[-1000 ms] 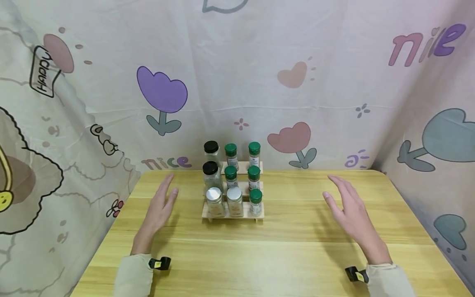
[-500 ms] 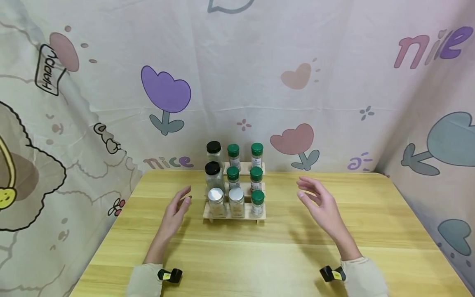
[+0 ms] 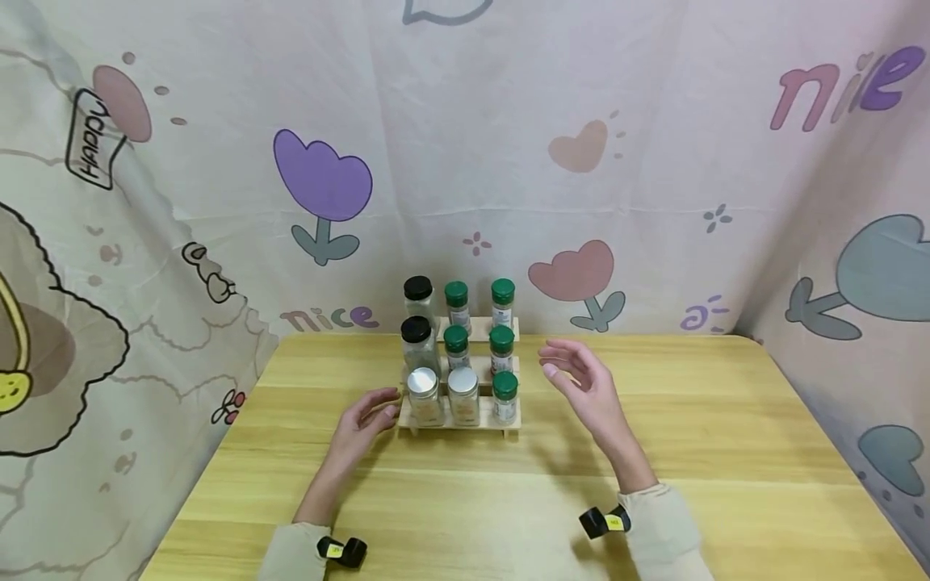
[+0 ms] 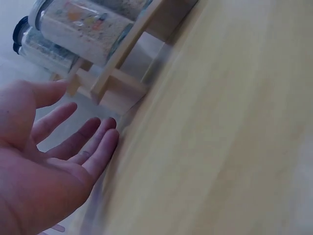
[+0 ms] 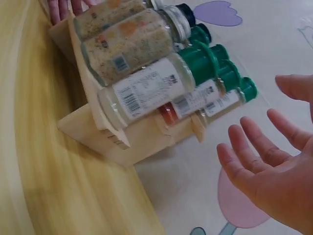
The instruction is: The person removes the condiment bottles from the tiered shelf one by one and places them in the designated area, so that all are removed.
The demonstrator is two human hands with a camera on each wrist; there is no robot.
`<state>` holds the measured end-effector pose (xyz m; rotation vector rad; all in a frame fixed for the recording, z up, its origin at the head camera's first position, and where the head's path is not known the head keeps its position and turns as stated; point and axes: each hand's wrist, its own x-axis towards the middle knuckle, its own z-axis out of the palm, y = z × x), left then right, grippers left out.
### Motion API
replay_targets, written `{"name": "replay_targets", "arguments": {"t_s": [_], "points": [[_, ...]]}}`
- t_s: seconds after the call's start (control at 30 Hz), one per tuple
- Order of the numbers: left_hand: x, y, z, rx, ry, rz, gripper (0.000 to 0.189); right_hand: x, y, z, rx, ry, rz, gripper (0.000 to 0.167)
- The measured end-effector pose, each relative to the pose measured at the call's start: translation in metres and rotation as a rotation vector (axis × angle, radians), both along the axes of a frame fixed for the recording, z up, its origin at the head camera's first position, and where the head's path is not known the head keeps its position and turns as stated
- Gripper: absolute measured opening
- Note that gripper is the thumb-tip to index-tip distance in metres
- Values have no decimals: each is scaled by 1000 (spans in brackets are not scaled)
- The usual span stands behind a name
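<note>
A three-tier wooden spice rack stands on the table, loaded with several jars. Its left column has two black-lidded jars behind a silver-lidded jar. A second silver-lidded jar sits at the front middle; green-lidded bottles fill the other places. My left hand is at the rack's front left end, fingers slightly bent and thumb apart, fingertips close to the wood in the left wrist view. My right hand hovers to the right of the rack, palm facing it, fingers loosely bent with a gap to the bottles. Both hands hold nothing.
The wooden table reaches back to a patterned cloth backdrop, and the rack stands near that back edge. Cloth also hangs on the left and right sides. A small black camera is strapped to each wrist.
Both hands have moved inward toward the rack, the left going right and slightly nearer the front, the right going left. Their fingers have bent a little more. The rack and jars have stayed put.
</note>
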<state>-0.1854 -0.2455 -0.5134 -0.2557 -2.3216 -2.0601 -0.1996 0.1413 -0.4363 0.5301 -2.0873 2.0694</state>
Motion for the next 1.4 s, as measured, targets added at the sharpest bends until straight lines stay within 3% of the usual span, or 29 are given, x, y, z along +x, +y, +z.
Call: {"name": "replay_targets", "arguments": {"t_s": [0.13, 0.37, 0.73, 1.07, 1.4], "points": [[3, 6, -3, 12, -20, -8, 40, 3, -5, -6, -25, -19, 33, 39], [3, 9, -4, -25, -48, 31, 42, 4, -17, -16, -24, -64, 67, 44], [0, 12, -7, -16, -62, -4, 46, 6, -32, -26, 13, -69, 102, 46], [-2, 11, -8, 6, -114, 26, 47, 7, -40, -28, 59, -62, 76, 44], [-2, 10, -7, 16, -136, -5, 50, 6, -44, -30, 77, -87, 39, 42]]}}
